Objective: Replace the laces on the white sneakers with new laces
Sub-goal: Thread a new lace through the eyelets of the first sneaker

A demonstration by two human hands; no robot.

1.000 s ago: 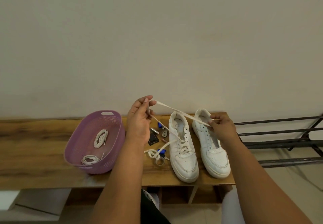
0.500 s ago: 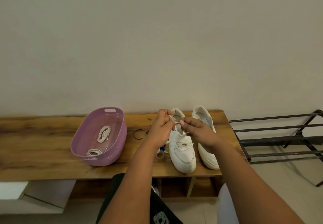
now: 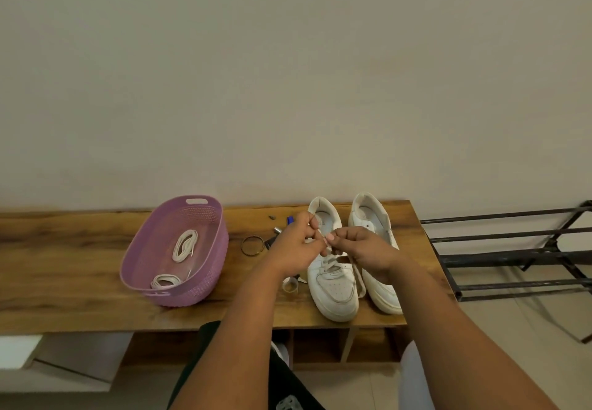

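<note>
Over left sneaker [image 3: 333, 284], hands (curled) pinching lace [image 3: 330, 260]

The single head-worn camera is looking forward and slightly down from above the person's forearms, facing a plain wall [image 3: 288, 73] that is filling the upper half of the wide-angle view. It is sitting close to the wooden bench [image 3: 64, 265], which is running across the lower half, with the left hand [image 3: 296, 246] and right hand [image 3: 362, 249] meeting just right of centre. The purple basket [image 3: 205, 284] is lying at left and the metal rack [image 3: 512, 259] at the right edge; no second view is sharing this scene.
</note>
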